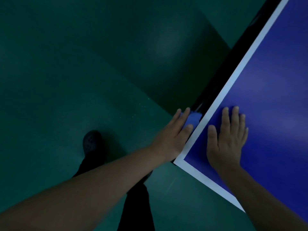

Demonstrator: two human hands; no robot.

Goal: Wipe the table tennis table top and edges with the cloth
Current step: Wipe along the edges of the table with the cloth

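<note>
The blue table tennis table (270,90) with its white border line fills the right side, its corner near the lower middle. My left hand (175,135) presses a light blue cloth (193,119) against the table's dark side edge, fingers straight, just beyond the corner. Most of the cloth is hidden under that hand. My right hand (228,139) lies flat on the blue top close to the corner, fingers spread and straight, holding nothing.
A dark green floor (66,80) spreads left of the table, with the table's shadow on it. My dark shoe (91,142) and trouser leg (135,205) stand on the floor below my left arm.
</note>
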